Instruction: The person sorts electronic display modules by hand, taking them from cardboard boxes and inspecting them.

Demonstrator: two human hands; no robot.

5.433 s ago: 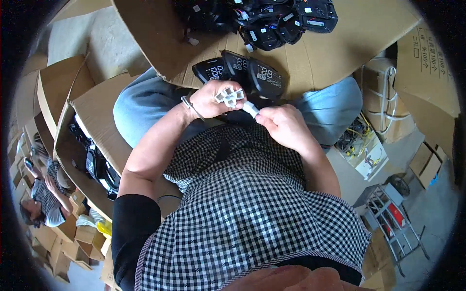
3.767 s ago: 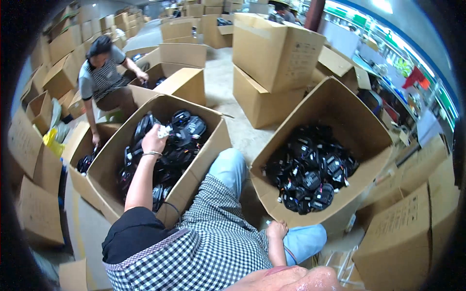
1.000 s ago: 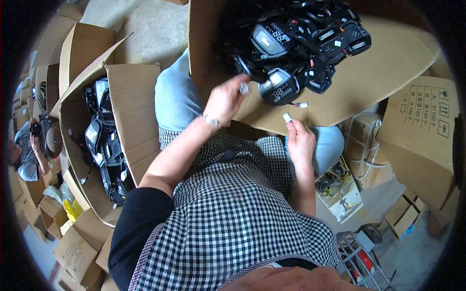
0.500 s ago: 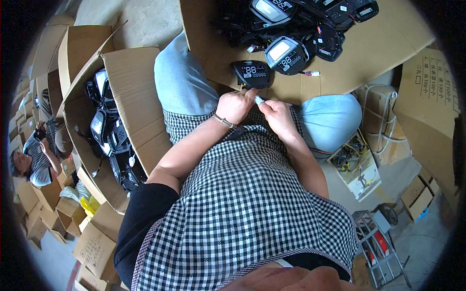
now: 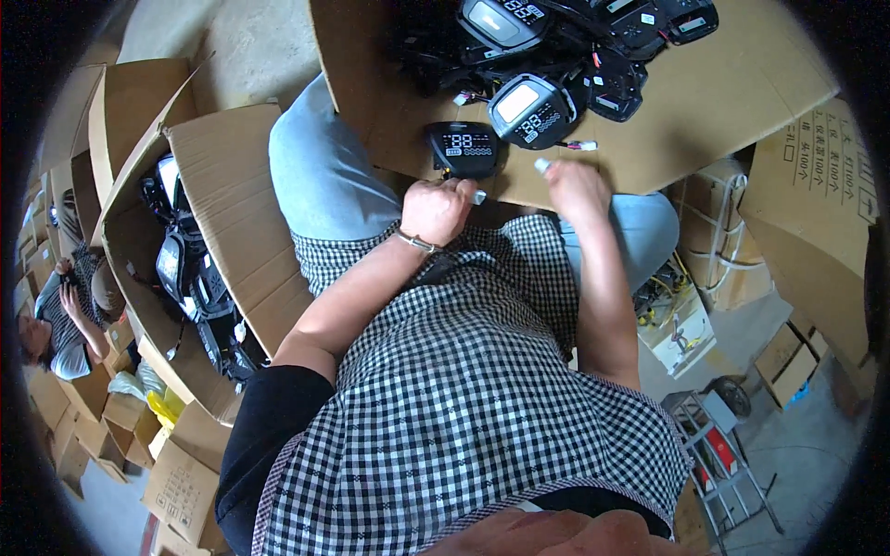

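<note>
My left hand is closed, with a small white wire connector poking out past its fingers. Just beyond it lies a black digital display panel with lit white figures; its lead seems to run down to that hand. My right hand, also closed, pinches a small white plug-like piece over the cardboard's near edge. The two hands are apart. Farther off, another display unit with a pale screen rests beside a loose white connector on a short lead.
Several black display units are heaped on the cardboard sheet ahead. To the left, an open carton holds more units. A co-worker sits at far left among boxes. A metal stepladder stands at lower right.
My hands, together before, have parted. The right one has moved right and away from me with the white piece; the left has come slightly nearer and left with the connector.
</note>
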